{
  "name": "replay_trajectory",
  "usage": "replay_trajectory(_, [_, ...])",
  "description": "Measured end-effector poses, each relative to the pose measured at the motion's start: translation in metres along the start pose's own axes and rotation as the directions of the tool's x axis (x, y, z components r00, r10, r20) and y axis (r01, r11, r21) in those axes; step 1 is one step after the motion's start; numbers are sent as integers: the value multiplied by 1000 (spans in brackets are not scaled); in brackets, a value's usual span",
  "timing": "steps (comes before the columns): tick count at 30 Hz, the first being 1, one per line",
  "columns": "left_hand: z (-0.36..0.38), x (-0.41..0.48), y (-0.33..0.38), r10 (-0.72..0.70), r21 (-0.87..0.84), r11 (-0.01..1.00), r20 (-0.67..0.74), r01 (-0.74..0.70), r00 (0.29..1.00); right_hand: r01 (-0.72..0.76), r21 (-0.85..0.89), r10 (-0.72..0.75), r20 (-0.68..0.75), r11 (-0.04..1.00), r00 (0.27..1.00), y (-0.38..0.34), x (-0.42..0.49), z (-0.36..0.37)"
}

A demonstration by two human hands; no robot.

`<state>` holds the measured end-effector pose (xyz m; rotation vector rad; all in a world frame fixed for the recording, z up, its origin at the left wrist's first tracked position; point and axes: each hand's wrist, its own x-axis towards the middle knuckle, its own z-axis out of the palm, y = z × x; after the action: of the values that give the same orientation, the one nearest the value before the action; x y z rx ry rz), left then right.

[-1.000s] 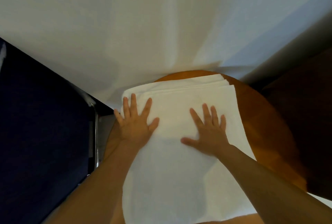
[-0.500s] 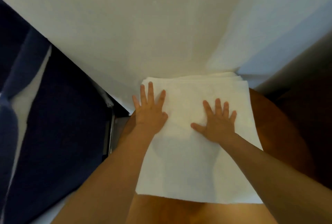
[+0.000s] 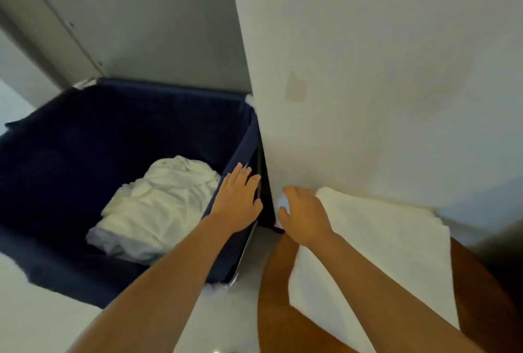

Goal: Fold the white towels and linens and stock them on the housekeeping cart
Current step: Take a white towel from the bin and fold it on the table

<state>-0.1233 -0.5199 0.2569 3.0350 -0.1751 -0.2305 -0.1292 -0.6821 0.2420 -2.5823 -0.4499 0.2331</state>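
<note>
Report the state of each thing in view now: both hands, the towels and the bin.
left hand: open, fingers straight, over the bin's right rim, holding nothing.
right hand: open, fingers relaxed, over the folded towel's left edge.
folded towel: folded flat on the wooden table, against the wall.
crumpled linens: unfolded, heaped in the bin.
navy bin: open-topped, linens inside.

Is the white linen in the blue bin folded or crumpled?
Crumpled: the white linen lies bunched and wrinkled, without straight edges.
</note>
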Motion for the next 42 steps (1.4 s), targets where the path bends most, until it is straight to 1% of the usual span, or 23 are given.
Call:
replay_trajectory(2, [-19, -15, -39, -84, -37, 996, -10, 83, 996, 95, 18, -94, -28, 995, 995, -44, 16, -4])
replay_trajectory(4, [-28, -26, -85, -190, -38, 981, 39, 191, 981, 168, 24, -167, -35, 985, 985, -88, 36, 0])
replay_trajectory(6, [-24, -33, -131, -285, -33, 956, 128, 291, 950, 212, 13, -213, 20, 977, 977, -127, 57, 13])
replay_trajectory(9, [-9, -31, -196, -371, -17, 922, 246, 387, 895, 245, -32, -239, 133, 969, 962, -171, 90, 47])
replay_trajectory(11, [4, -22, -244, -380, -15, 915, 306, 404, 873, 228, -36, -217, 188, 973, 958, -195, 119, 76])
replay_trajectory(14, [20, -6, -316, -355, -29, 917, 398, 398, 846, 180, -51, -159, 284, 982, 946, -226, 162, 118])
replay_trajectory(17, [40, 12, -386, -329, 8, 930, 461, 367, 824, 127, -77, -92, 353, 989, 931, -250, 208, 160])
replay_trajectory(20, [71, 25, -445, -335, 36, 927, 526, 373, 781, 86, -90, -38, 442, 992, 896, -266, 246, 208])
replay_trajectory(22, [95, 31, -471, -347, 57, 922, 560, 383, 752, 78, -99, -17, 505, 992, 863, -271, 259, 236])
replay_trajectory(26, [144, 46, -516, -362, 94, 918, 593, 385, 719, 104, -127, -9, 590, 986, 807, -274, 287, 290])
replay_trajectory(29, [170, 56, -536, -397, 108, 905, 558, 411, 729, 113, -108, -22, 621, 988, 783, -274, 304, 319])
replay_trajectory(32, [190, 75, -552, -446, 84, 882, 463, 463, 766, 113, -84, -38, 611, 990, 790, -273, 323, 341])
replay_trajectory(35, [204, 92, -566, -448, 63, 881, 434, 469, 782, 100, -70, -39, 596, 992, 802, -271, 340, 357])
replay_trajectory(39, [222, 112, -573, -442, 37, 877, 458, 480, 772, 95, -74, -32, 595, 993, 803, -269, 357, 372])
replay_trajectory(42, [233, 123, -583, -488, 79, 859, 419, 505, 765, 70, -83, -7, 595, 994, 804, -265, 366, 381])
